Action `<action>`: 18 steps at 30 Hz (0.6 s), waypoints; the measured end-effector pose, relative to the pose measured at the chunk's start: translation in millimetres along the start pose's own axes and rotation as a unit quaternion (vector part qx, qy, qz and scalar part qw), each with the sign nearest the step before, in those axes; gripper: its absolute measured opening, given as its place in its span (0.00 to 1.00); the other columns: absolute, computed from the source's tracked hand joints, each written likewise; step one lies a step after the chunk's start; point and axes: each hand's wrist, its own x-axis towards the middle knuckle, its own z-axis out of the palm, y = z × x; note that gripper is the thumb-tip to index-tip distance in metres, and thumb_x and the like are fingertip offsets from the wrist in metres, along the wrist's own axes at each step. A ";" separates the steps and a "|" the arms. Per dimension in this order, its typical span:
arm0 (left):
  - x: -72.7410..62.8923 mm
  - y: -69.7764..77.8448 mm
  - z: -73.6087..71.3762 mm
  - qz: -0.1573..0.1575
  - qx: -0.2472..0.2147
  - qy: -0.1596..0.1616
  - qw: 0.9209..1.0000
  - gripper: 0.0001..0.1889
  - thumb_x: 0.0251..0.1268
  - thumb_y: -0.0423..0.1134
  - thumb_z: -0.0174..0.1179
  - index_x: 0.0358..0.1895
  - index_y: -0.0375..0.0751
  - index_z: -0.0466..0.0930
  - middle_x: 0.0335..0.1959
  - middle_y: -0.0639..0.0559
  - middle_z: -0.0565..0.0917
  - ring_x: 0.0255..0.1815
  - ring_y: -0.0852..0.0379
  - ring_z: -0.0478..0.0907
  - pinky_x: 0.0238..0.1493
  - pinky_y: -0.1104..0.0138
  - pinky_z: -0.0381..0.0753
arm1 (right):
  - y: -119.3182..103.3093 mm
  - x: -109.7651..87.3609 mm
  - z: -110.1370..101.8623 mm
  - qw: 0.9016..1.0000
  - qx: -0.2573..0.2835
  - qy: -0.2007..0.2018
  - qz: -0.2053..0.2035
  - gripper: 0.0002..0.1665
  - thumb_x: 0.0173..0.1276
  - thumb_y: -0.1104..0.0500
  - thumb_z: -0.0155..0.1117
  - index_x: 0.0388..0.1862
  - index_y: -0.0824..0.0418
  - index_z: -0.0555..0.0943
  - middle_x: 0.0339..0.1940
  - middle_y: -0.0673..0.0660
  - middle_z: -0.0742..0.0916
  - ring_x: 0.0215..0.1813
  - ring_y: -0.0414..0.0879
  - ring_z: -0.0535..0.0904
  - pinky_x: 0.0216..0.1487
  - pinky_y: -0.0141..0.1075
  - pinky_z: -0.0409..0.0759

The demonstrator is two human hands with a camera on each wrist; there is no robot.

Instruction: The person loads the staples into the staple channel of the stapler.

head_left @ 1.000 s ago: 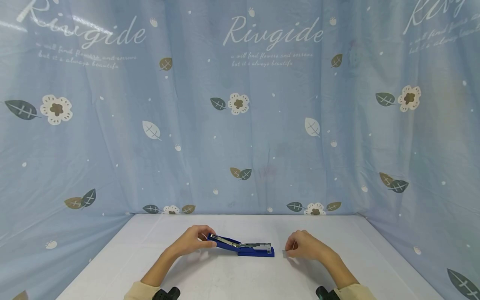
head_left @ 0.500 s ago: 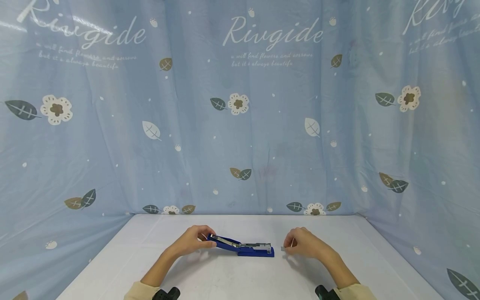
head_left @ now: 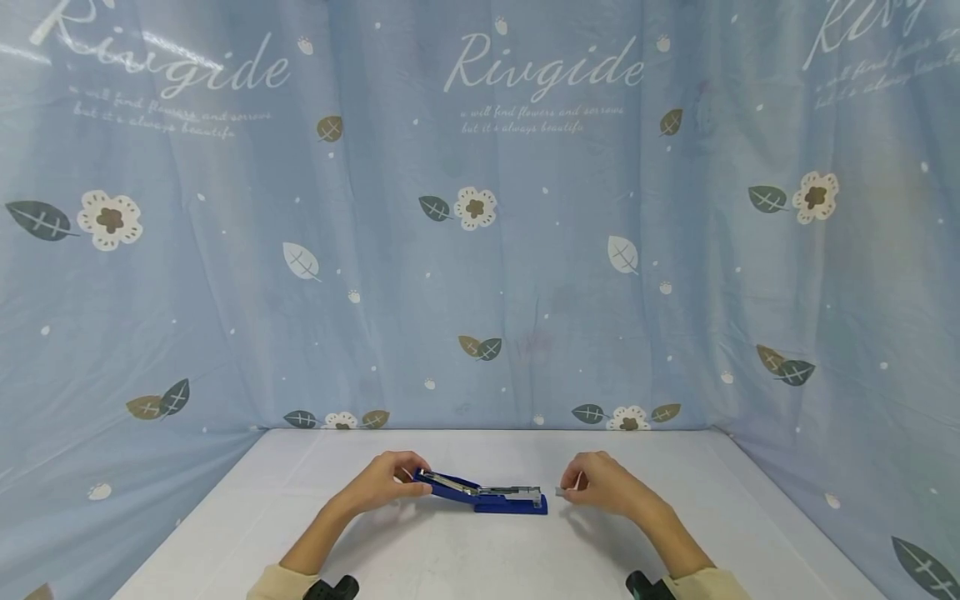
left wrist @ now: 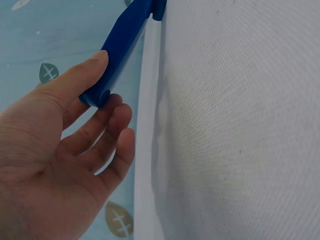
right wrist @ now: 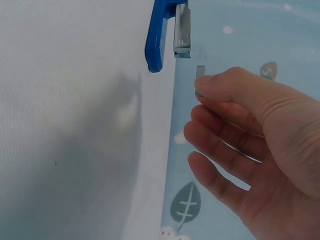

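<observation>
A blue stapler [head_left: 510, 505] lies opened out on the white table, its top arm swung back to the left and its metal magazine bared. With thumb and fingers my left hand [head_left: 386, 483] pinches the end of that raised arm. My right hand [head_left: 607, 485] is just off the stapler's right end, pinching a small grey strip of staples [right wrist: 200, 72] between thumb and forefinger. In the right wrist view the strip points toward the magazine's metal end [right wrist: 183, 37], with a gap between them. The other fingers of the right hand are loosely bent.
The white table [head_left: 480, 558] runs back to a blue curtain [head_left: 480, 275] printed with leaves and flowers. More curtain hangs along both sides. Dark wrist cameras [head_left: 333, 587] sit at both cuffs.
My right hand has risen a little and moved left, bringing the strip of staples closer to the stapler's end. The left hand and the stapler look still.
</observation>
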 end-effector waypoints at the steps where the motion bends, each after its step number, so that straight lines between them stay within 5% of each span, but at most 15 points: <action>1: 0.1 -0.1 0.0 0.000 -0.001 0.000 1.000 0.16 0.61 0.45 0.68 0.50 0.43 0.82 0.37 0.50 0.84 0.36 0.57 0.82 0.43 0.69 0.79 | -0.5 0.1 0.0 1.000 -0.001 0.000 -0.001 0.03 0.59 0.61 0.72 0.32 0.57 0.85 0.29 0.47 0.85 0.31 0.37 0.78 0.31 0.28 0.77; 18: 1.2 -5.0 1.0 -0.008 -0.027 0.002 1.000 0.15 0.62 0.43 0.67 0.50 0.42 0.82 0.38 0.48 0.85 0.35 0.58 0.81 0.40 0.68 0.78 | -5.3 5.4 4.3 1.000 -0.002 -0.004 -0.005 0.03 0.60 0.61 0.70 0.34 0.58 0.86 0.30 0.46 0.85 0.33 0.39 0.78 0.32 0.28 0.76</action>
